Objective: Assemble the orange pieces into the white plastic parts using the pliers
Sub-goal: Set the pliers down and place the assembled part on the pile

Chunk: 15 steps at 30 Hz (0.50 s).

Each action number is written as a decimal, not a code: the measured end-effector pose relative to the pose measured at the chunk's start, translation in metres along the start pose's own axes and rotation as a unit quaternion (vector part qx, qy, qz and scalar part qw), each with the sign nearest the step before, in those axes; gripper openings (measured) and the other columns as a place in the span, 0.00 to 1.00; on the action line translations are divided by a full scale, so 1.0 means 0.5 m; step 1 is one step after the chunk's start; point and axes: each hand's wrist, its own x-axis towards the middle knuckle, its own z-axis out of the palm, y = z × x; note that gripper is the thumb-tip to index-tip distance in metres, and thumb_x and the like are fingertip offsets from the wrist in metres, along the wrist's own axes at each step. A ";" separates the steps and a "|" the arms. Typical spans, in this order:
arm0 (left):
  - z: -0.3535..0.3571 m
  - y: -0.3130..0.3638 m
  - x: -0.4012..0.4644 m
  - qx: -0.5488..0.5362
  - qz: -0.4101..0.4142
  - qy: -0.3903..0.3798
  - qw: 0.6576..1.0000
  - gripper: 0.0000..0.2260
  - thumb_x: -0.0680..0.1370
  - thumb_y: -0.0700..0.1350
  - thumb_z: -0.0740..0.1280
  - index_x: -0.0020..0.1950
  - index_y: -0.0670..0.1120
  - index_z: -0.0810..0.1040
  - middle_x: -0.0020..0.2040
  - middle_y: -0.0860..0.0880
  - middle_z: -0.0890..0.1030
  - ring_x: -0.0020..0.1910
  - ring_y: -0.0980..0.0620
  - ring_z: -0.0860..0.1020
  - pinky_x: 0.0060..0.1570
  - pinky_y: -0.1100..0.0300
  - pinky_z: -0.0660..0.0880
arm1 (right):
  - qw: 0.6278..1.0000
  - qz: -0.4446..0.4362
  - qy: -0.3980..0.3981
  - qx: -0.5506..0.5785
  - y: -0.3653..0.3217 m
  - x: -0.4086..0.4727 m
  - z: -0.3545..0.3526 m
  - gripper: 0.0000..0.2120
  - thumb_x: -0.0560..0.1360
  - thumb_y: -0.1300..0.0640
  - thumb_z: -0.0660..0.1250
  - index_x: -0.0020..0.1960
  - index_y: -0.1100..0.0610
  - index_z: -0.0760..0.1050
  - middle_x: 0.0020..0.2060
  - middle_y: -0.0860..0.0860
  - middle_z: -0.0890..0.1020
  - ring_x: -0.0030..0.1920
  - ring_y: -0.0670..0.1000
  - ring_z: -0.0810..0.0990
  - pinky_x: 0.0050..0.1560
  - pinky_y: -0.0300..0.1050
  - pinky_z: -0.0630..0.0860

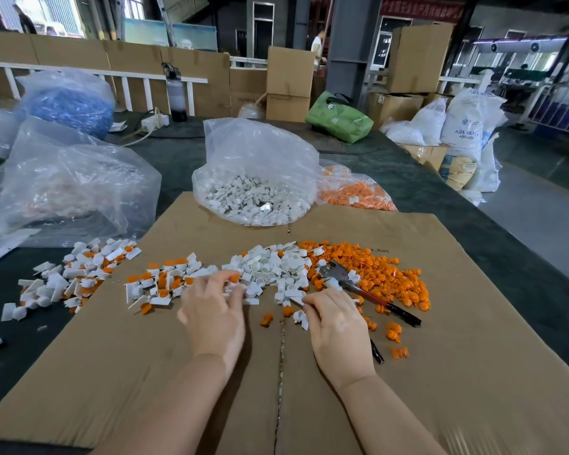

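The pliers (372,295) lie on the cardboard sheet (473,372), their head at the seam between a loose pile of white plastic parts (276,267) and a spread of orange pieces (385,274). My left hand (214,313) reaches into the left side of the white pile and pinches a small part with an orange piece (234,278) at its fingertips. My right hand (337,326) lies over one pliers handle, fingers curled, pinching a white part (297,301) at the pile's near edge. Another white part (301,318) rests beside its thumb.
White parts with orange pieces in them (158,284) are heaped at the left. Behind the sheet stand an open bag of white parts (257,198), a bag of orange pieces (358,192) and a crumpled clear bag (69,182). A few orange pieces (393,333) lie scattered near my right hand.
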 end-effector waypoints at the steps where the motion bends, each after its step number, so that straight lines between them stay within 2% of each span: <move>1: -0.006 -0.010 0.011 0.028 -0.019 0.010 0.999 0.08 0.79 0.47 0.63 0.56 0.54 0.77 0.52 0.52 0.70 0.60 0.47 0.64 0.59 0.53 0.58 | 1.000 -0.004 0.001 -0.003 0.001 0.000 0.001 0.05 0.68 0.69 0.73 0.40 0.61 0.79 0.35 0.51 0.79 0.36 0.51 0.78 0.39 0.42 0.77; 4: -0.020 -0.030 0.035 0.093 -0.060 0.029 0.993 0.10 0.79 0.43 0.63 0.57 0.53 0.78 0.59 0.47 0.70 0.62 0.44 0.63 0.62 0.47 0.59 | 1.000 -0.007 -0.006 -0.009 0.001 -0.002 0.003 0.06 0.67 0.71 0.72 0.40 0.61 0.79 0.35 0.52 0.80 0.36 0.53 0.78 0.39 0.45 0.78; 8: -0.025 -0.035 0.047 0.133 -0.074 0.023 0.988 0.18 0.78 0.38 0.61 0.64 0.55 0.74 0.65 0.47 0.67 0.66 0.44 0.60 0.65 0.46 0.57 | 0.999 -0.010 -0.029 -0.020 -0.003 -0.006 0.004 0.07 0.66 0.69 0.72 0.41 0.61 0.80 0.37 0.52 0.80 0.38 0.54 0.79 0.40 0.47 0.78; 11: -0.022 -0.031 0.039 0.117 -0.022 0.035 0.992 0.19 0.76 0.37 0.64 0.64 0.53 0.75 0.65 0.47 0.68 0.67 0.46 0.59 0.64 0.46 0.56 | 0.997 -0.003 -0.054 -0.046 -0.004 -0.008 0.003 0.09 0.62 0.65 0.75 0.42 0.59 0.80 0.38 0.51 0.80 0.39 0.54 0.79 0.41 0.47 0.78; 15: -0.018 -0.020 0.018 0.083 0.106 0.012 0.991 0.12 0.73 0.39 0.69 0.55 0.51 0.80 0.54 0.52 0.72 0.59 0.48 0.64 0.58 0.52 0.56 | 0.996 0.001 -0.070 -0.062 -0.005 -0.006 0.006 0.07 0.65 0.65 0.76 0.41 0.58 0.81 0.37 0.51 0.80 0.38 0.53 0.78 0.40 0.49 0.78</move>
